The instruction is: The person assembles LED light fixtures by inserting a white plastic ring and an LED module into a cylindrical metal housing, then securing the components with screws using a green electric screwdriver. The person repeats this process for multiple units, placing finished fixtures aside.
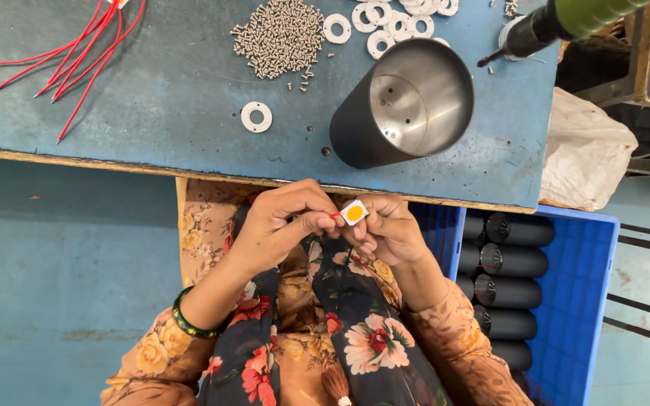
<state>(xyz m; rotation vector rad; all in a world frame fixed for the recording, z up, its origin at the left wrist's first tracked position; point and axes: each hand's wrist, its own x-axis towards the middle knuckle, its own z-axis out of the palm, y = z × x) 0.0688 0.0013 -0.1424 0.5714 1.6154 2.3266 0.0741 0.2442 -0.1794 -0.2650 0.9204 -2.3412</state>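
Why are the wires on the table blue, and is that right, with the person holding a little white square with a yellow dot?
Not quite: the wires on the table are red, not blue, as the head view shows. Both hands, left and right, do hold the small white square.

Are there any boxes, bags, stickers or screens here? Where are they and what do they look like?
Blue plastic crate: right of the person, below the table edge, ribbed walls, holding black cylinders lying in a row.
Whitish bag: crumpled, beside the table's right end, above the crate.
No labels, signs or screens are visible.
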